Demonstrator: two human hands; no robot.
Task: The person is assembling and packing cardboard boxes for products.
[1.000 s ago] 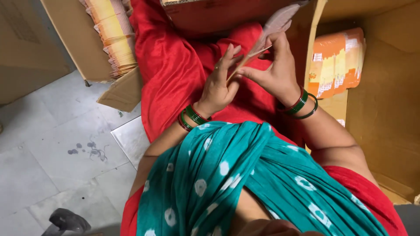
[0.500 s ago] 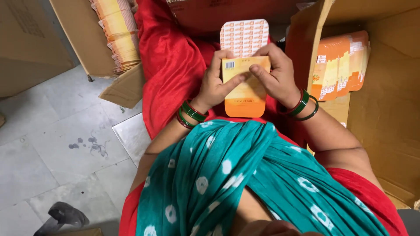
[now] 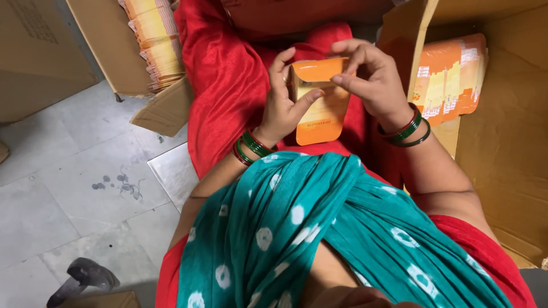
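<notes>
As both hands (image 3: pixel 328 91) pinch, orange carton (image 3: pixel 317 111) (flap bent)

Glossy card carton (image 3: pixel 319 108); matt corrugated box (image 3: pixel 502 142); soft cloth (image 3: pixel 228 85).

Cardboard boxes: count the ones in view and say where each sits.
3, perhaps more beyond the frame: a closed box at top left, an open box of stacked cartons beside it, and a large open box on the right.

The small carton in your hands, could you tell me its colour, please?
Orange, paler yellow on its front panel; head view: carton.
</notes>
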